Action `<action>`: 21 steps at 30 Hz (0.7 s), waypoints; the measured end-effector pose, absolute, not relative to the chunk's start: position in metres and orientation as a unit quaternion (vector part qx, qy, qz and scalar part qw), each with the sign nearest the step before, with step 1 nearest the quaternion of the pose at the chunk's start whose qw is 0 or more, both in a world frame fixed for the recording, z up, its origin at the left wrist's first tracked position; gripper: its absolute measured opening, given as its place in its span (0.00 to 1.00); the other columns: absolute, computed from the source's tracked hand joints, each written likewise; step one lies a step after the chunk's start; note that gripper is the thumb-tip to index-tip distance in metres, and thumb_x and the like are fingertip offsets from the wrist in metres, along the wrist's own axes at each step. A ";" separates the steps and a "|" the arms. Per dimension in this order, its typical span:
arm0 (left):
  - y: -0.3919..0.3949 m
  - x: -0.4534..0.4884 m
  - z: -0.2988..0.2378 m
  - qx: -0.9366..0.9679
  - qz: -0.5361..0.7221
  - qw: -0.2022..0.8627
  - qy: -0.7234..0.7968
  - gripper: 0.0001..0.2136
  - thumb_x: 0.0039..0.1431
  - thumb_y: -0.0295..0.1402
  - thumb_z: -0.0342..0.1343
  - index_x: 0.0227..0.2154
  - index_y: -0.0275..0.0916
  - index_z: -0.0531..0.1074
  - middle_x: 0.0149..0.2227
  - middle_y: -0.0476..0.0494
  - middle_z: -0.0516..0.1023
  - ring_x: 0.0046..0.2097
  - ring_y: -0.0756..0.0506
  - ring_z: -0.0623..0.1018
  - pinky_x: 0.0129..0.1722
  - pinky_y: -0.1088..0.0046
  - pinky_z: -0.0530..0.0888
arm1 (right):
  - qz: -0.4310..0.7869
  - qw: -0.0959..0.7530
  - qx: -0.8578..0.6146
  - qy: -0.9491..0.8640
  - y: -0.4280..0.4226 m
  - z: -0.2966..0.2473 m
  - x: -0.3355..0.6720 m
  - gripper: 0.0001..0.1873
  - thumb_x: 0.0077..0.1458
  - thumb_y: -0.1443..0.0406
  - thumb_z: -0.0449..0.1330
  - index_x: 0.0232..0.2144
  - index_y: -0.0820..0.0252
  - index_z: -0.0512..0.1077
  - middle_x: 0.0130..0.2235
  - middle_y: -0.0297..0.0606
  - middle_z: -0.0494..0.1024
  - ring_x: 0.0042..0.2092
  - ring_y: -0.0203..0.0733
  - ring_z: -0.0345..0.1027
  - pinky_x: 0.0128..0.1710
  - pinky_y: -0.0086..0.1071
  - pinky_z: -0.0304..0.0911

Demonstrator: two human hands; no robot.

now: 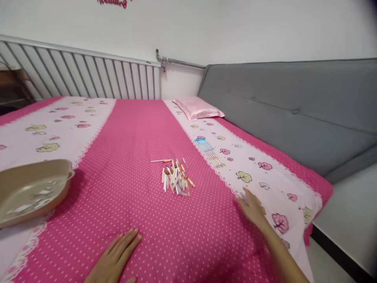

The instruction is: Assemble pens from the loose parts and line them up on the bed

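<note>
My left hand (116, 255) lies flat on the pink dotted bedsheet (138, 133) near the bottom edge, fingers stretched out and holding nothing. My right hand (250, 206) reaches forward over the sheet at the right and is blurred by motion; its fingers look loosely extended, with something small and pale at the fingertips that I cannot make out. A heap of several short white and orange pen parts (176, 179) lies ahead of both hands, mid-bed. Farther right, a neat row of several thin refills (209, 151) with blue ends lies on the pale border.
A beige plastic basin (32, 188) with a few pale bits in it sits on the bed at the left. A pink pillow (197, 108) lies at the far end. A grey padded headboard (294, 106) runs along the right; the floor drops off at lower right.
</note>
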State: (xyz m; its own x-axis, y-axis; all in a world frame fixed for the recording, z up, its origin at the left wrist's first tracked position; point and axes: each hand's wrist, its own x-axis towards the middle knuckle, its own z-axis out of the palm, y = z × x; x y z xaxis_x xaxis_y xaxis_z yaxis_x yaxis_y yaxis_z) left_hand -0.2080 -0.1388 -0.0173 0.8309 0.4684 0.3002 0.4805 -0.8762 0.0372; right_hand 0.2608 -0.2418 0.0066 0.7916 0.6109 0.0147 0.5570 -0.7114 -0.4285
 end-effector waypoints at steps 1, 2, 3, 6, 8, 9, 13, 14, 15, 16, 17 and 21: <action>-0.139 -0.208 -0.016 -0.956 -0.148 0.010 -0.255 0.36 0.52 0.44 0.53 0.63 0.48 0.46 0.60 0.44 0.62 0.57 0.41 0.67 0.55 0.64 0.65 | 0.083 0.206 -0.919 -0.326 -0.230 0.007 0.247 0.38 0.54 0.47 0.39 0.60 0.63 0.54 0.61 0.46 0.59 0.62 0.56 0.48 0.58 0.53 0.44; -0.139 -0.208 -0.015 -0.950 -0.152 -0.009 -0.271 0.35 0.53 0.44 0.53 0.62 0.49 0.46 0.61 0.44 0.61 0.58 0.40 0.66 0.55 0.61 0.66 | 0.095 0.204 -0.915 -0.334 -0.219 0.004 0.235 0.38 0.55 0.48 0.38 0.61 0.63 0.52 0.62 0.47 0.57 0.62 0.55 0.47 0.58 0.52 0.45; -0.139 -0.205 -0.014 -0.938 -0.164 -0.035 -0.305 0.34 0.53 0.44 0.52 0.62 0.51 0.47 0.61 0.45 0.60 0.58 0.40 0.65 0.55 0.59 0.66 | 0.103 0.198 -0.918 -0.328 -0.210 0.000 0.224 0.37 0.56 0.48 0.36 0.62 0.64 0.51 0.62 0.47 0.55 0.62 0.54 0.46 0.58 0.52 0.44; -0.134 -0.183 -0.001 -0.896 -0.205 -0.158 -0.360 0.28 0.57 0.43 0.49 0.60 0.53 0.50 0.63 0.46 0.55 0.60 0.39 0.62 0.54 0.56 0.67 | 0.089 0.167 -0.936 -0.296 -0.196 -0.019 0.200 0.37 0.58 0.51 0.35 0.62 0.67 0.50 0.64 0.49 0.51 0.63 0.57 0.41 0.58 0.55 0.37; -0.124 -0.156 0.018 -0.854 -0.245 -0.246 -0.388 0.25 0.59 0.44 0.44 0.60 0.52 0.51 0.64 0.45 0.52 0.61 0.37 0.59 0.54 0.49 0.64 | 0.026 0.132 -0.942 -0.308 -0.195 -0.032 0.191 0.36 0.58 0.52 0.35 0.62 0.68 0.49 0.64 0.48 0.48 0.64 0.55 0.38 0.60 0.52 0.33; -0.116 -0.140 0.030 -0.826 -0.270 -0.288 -0.403 0.25 0.60 0.45 0.42 0.59 0.51 0.52 0.65 0.44 0.50 0.62 0.36 0.58 0.54 0.46 0.63 | 0.008 0.120 -0.943 -0.310 -0.195 -0.036 0.188 0.36 0.59 0.52 0.35 0.62 0.68 0.49 0.64 0.47 0.49 0.64 0.54 0.38 0.60 0.51 0.32; -0.074 -0.072 0.078 -0.676 -0.431 -0.414 -0.431 0.24 0.61 0.48 0.38 0.56 0.45 0.56 0.63 0.39 0.53 0.61 0.38 0.58 0.56 0.49 0.59 | -0.003 0.106 -0.941 -0.321 -0.199 -0.040 0.186 0.36 0.59 0.51 0.34 0.62 0.67 0.51 0.64 0.47 0.51 0.63 0.53 0.41 0.60 0.50 0.35; -0.063 -0.058 0.086 -0.632 -0.473 -0.437 -0.432 0.23 0.61 0.48 0.38 0.55 0.43 0.58 0.60 0.38 0.57 0.59 0.40 0.60 0.56 0.52 0.59 | -0.001 0.106 -0.940 -0.326 -0.199 -0.039 0.187 0.36 0.59 0.50 0.33 0.62 0.67 0.51 0.64 0.47 0.51 0.63 0.54 0.41 0.60 0.51 0.35; -0.051 -0.046 0.091 -0.592 -0.497 -0.458 -0.439 0.23 0.61 0.48 0.38 0.54 0.42 0.59 0.58 0.38 0.60 0.58 0.41 0.62 0.56 0.55 0.60 | -0.001 0.107 -0.939 -0.328 -0.199 -0.038 0.187 0.37 0.59 0.50 0.32 0.62 0.67 0.51 0.64 0.48 0.51 0.63 0.54 0.41 0.60 0.51 0.35; -0.040 -0.037 0.093 -0.551 -0.513 -0.472 -0.459 0.22 0.61 0.48 0.38 0.52 0.42 0.60 0.57 0.39 0.61 0.57 0.41 0.62 0.55 0.56 0.61 | -0.003 0.108 -0.938 -0.329 -0.198 -0.038 0.188 0.37 0.59 0.50 0.32 0.62 0.67 0.51 0.64 0.48 0.51 0.63 0.55 0.41 0.60 0.51 0.35; -0.029 -0.030 0.092 -0.515 -0.525 -0.478 -0.479 0.22 0.60 0.49 0.39 0.51 0.43 0.61 0.56 0.39 0.62 0.56 0.41 0.63 0.55 0.58 0.61 | -0.006 0.108 -0.938 -0.329 -0.197 -0.038 0.188 0.37 0.59 0.49 0.32 0.61 0.67 0.51 0.64 0.48 0.51 0.63 0.55 0.41 0.60 0.51 0.35; 0.006 -0.026 0.071 -0.467 -0.529 -0.481 -0.521 0.22 0.58 0.51 0.40 0.49 0.44 0.62 0.53 0.41 0.63 0.54 0.42 0.65 0.52 0.59 0.62 | -0.011 0.108 -0.940 -0.324 -0.197 -0.042 0.188 0.37 0.59 0.49 0.32 0.62 0.67 0.51 0.63 0.47 0.52 0.64 0.54 0.41 0.60 0.51 0.35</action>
State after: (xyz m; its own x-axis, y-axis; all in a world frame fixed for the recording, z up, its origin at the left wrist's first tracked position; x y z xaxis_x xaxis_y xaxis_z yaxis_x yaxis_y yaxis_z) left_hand -0.0264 0.0055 0.0705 -0.1024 0.9947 -0.0077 -0.0215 0.0055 0.9998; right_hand 0.1877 -0.1965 -0.0420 0.7901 0.6061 0.0911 0.6111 -0.7673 -0.1947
